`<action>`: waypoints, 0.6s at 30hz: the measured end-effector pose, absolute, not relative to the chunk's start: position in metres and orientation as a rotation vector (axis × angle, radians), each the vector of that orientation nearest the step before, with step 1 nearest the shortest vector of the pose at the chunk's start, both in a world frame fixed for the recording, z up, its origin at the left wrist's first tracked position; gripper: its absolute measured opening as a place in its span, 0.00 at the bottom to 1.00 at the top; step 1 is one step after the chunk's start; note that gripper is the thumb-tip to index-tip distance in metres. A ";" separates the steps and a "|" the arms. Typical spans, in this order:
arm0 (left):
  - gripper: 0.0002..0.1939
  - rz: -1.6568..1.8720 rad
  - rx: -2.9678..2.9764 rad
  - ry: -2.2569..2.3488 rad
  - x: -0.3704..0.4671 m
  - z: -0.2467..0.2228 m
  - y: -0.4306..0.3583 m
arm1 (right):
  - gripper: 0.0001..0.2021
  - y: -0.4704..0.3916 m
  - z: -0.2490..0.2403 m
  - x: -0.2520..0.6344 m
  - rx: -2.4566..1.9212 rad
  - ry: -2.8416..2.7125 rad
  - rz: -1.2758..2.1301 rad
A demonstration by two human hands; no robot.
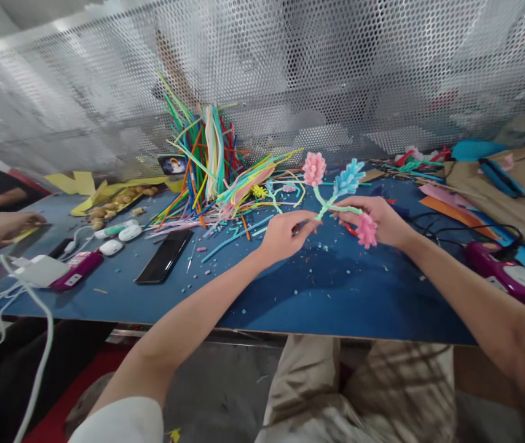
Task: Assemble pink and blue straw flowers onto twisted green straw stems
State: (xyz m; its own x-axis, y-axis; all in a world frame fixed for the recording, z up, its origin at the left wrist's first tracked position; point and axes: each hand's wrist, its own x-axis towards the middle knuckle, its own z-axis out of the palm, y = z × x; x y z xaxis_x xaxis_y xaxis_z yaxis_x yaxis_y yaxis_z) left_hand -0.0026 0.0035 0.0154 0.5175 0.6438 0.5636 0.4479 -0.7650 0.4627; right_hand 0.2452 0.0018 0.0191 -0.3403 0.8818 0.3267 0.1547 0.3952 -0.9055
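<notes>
Above the blue table, both of my hands hold a pipe-cleaner flower [324, 208] with pale green twisted stems. Its branches end in a pink bloom at the top left, a blue bloom at the top right and a darker pink bloom low on the right. My left hand [286, 234] pinches the lower end of the joined stem. My right hand [375, 215] grips around the right-hand branches, its fingers partly behind them. A red-handled tool [351, 229] shows just below my right fingers; most of it is hidden. Small fluffy clippings lie beneath the flower.
Behind my left hand lies a heap of colourful pipe cleaners [214, 160]. A black phone [164, 257], white chargers and a purple power strip [78, 269] lie left. Another purple power strip [506, 271] with cables stands right. Another person's hand [16, 227] is far left; perforated metal [336, 80] closes the back.
</notes>
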 end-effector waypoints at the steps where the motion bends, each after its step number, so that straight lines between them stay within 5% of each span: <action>1: 0.16 1.079 2.497 0.928 -0.005 0.016 0.007 | 0.18 0.005 0.019 0.250 -0.869 -1.757 1.053; 5: 0.17 1.010 2.487 0.925 -0.009 0.015 0.017 | 0.28 0.005 0.019 0.253 -0.680 -1.620 1.295; 10: 0.16 0.930 2.627 0.793 -0.011 0.014 0.021 | 0.15 -0.008 0.022 0.240 -0.745 -1.486 1.322; 18: 0.14 0.902 3.023 0.806 -0.021 0.012 0.032 | 0.13 -0.007 0.029 0.228 -0.962 -1.582 1.182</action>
